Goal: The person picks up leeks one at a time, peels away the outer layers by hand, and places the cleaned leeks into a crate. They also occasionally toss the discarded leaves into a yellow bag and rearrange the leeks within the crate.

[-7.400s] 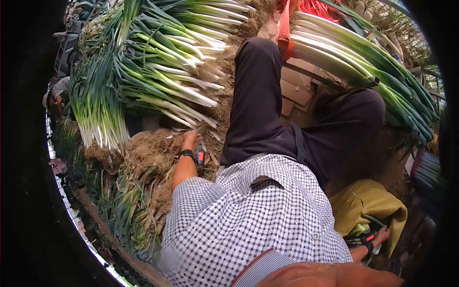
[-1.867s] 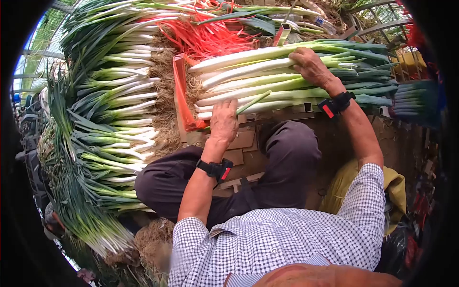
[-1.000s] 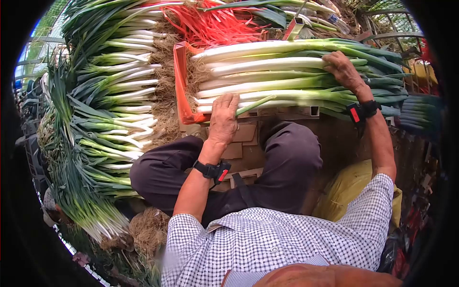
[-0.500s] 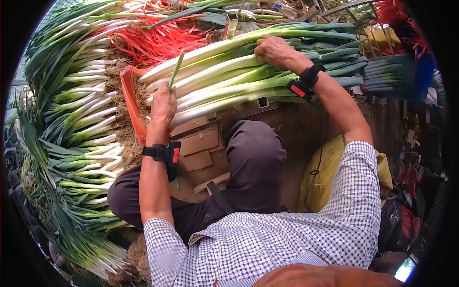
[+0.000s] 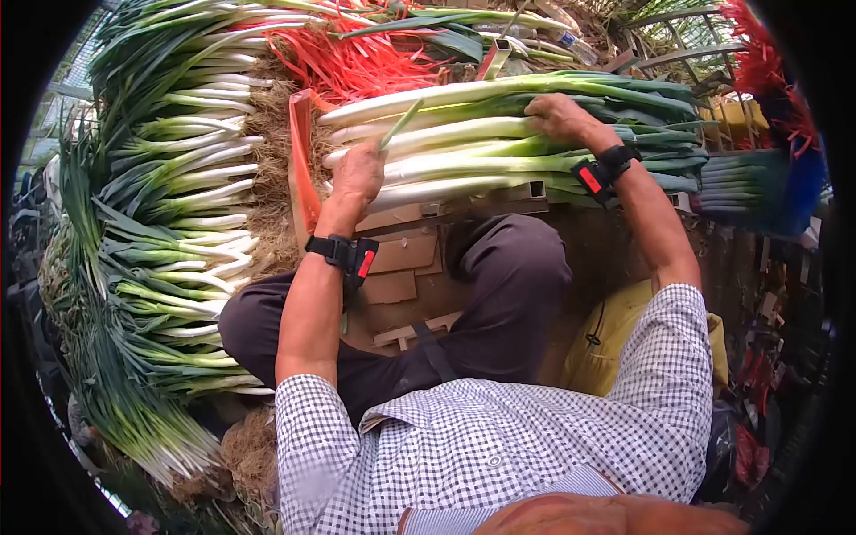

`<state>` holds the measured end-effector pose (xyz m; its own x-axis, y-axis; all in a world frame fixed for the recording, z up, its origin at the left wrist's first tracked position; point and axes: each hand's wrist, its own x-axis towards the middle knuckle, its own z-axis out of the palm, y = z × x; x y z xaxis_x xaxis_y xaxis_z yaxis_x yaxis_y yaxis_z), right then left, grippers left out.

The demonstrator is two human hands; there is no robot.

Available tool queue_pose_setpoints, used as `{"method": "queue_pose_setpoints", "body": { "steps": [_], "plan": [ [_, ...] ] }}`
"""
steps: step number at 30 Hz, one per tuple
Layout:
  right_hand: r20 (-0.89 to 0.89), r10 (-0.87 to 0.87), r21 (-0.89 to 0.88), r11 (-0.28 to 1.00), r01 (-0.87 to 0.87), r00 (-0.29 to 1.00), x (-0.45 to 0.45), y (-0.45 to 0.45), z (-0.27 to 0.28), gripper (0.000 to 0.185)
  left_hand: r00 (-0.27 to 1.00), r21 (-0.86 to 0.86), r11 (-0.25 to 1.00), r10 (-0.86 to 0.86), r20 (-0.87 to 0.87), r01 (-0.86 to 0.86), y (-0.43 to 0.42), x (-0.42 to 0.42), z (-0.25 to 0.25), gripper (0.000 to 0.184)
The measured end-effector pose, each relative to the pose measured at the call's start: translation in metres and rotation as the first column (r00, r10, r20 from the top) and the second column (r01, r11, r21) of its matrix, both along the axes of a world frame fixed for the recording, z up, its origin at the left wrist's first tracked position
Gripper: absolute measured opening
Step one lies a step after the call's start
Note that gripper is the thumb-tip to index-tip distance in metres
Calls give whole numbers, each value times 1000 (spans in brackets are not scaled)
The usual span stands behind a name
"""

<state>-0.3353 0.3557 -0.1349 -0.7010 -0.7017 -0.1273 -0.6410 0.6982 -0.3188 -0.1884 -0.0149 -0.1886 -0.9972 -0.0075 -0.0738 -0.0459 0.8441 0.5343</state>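
Note:
Several long leeks [image 5: 446, 143] lie side by side across a metal frame [image 5: 499, 201], white ends at the left and green leaves at the right. An orange-red strap [image 5: 303, 165] stands at their root end. My left hand [image 5: 358, 174] is closed over the white stalks near the roots, with a thin green piece [image 5: 400, 124] sticking up from its grip. Further right, my right hand [image 5: 562, 120] rests with bent fingers on a leek where white turns to green; its fingertips are partly hidden.
A long pile of leeks [image 5: 192, 209] with roots runs down the left side. Red plastic strips [image 5: 352, 58] lie beyond the frame. A yellow sack [image 5: 606, 339] is beside my right arm. Cardboard pieces [image 5: 392, 259] lie below the frame. Red tufts [image 5: 758, 53] are at upper right.
From beside the yellow sack and the root pile, both hands have moved onto the framed leeks. Recently my left hand has lifted from the near edge further onto the stalks, raising the green piece.

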Motion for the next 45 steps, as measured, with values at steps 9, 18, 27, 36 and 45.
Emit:
{"method": "queue_pose_setpoints", "body": {
  "steps": [9,18,27,36,45],
  "plan": [
    [386,-8,-456,867,199,923,149,-142,194,33,968,832,497,-72,-241,244,7,55,233,52],
    [204,-3,-740,654,156,979,175,-205,195,14,904,504,853,104,-416,134,-121,193,232,30],
    [-394,-480,-409,855,318,784,104,61,194,28,691,-31,780,570,445,-624,-131,433,-174,24],
    [337,-608,-681,370,632,719,163,61,190,36,617,-111,773,575,537,-624,-81,380,-282,26],
    [-245,-287,-403,899,172,926,141,-107,200,33,676,375,646,734,-65,-665,-139,356,-85,26]
  ]
}}
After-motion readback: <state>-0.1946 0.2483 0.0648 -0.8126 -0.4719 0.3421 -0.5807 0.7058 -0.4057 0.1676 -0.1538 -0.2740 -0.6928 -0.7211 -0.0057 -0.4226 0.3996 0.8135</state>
